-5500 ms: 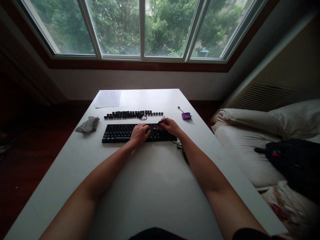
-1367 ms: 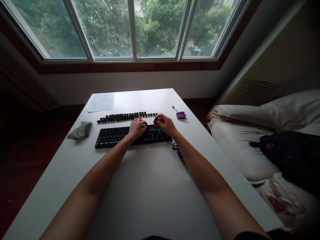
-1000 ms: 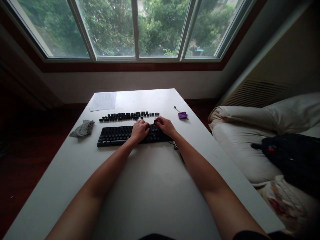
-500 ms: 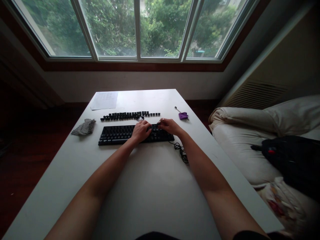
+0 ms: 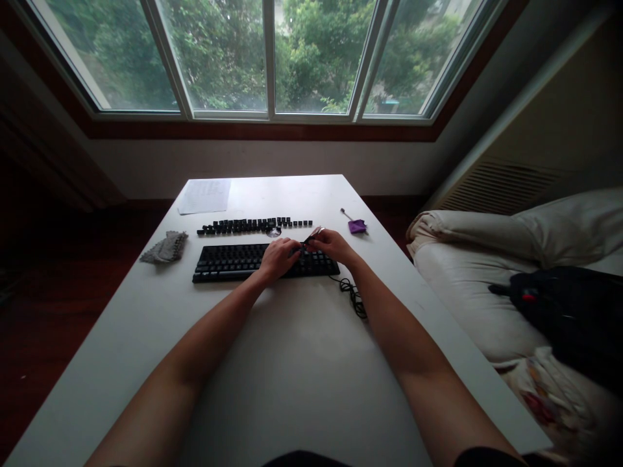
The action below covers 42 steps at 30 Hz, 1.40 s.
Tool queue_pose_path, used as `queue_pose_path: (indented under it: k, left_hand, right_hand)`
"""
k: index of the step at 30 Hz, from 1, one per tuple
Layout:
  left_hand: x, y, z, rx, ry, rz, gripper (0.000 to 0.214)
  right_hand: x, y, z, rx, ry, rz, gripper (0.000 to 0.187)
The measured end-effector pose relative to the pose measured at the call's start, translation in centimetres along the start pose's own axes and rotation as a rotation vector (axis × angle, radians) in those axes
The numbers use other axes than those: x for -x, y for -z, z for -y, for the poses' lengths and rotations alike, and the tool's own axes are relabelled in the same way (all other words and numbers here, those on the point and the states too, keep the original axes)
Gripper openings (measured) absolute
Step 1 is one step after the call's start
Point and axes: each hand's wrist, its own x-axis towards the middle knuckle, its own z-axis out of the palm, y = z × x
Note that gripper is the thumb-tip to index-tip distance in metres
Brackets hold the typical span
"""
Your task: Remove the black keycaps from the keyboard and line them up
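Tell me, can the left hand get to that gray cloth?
Probably yes: nothing tall seems to stand between the left hand and the gray cloth, just part of the low computer keyboard and white tabletop.

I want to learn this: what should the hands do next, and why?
Perhaps lower the small tool toward the keyboard, because the right hand holds it tilted near the far edge and the left hand rests there, maybe able to steady things.

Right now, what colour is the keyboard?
Black; the keyboard shows best in the head view.
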Motion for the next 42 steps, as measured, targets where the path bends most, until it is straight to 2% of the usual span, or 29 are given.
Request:
queue_pose_path:
  k: [5,13,21,26,32,36,42]
  left_hand:
    - [0.3,0.1,-0.5,-0.002,0.048,-0.031,0.024]
    - [0.4,0.1,-0.4,-0.001,0.077,0.015,0.026]
    - [-0.2,0.2,0.7,0.140,0.130,-0.071,0.025]
    - [-1.8,-0.2,2.9,0.138,0.201,-0.099,0.023]
    - [-4.9,-0.5,5.7,-0.012,0.230,-0.050,0.028]
    - [-6.6,-0.6,6.7,-0.162,0.216,-0.028,0.023]
    - [-8.1,-1.3,7.5,-0.238,0.228,-0.008,0.021]
  right_hand:
    - [-0.2,-0.8,-0.4,0.025,-0.053,0.024,0.028]
    - [-0.6,-1.2,-1.0,-0.015,-0.105,0.040,0.026]
    - [-0.3,-0.3,-0.9,-0.088,-0.141,-0.007,0.029]
    - [-0.2,0.0,-0.6,-0.111,-0.138,-0.037,0.032]
    - [-0.2,0.0,-0.4,-0.114,-0.132,-0.051,0.032]
    - [-0.3,0.1,-0.5,-0.110,-0.128,-0.064,0.032]
    - [-0.2,0.2,-0.2,-0.100,-0.116,-0.085,0.032]
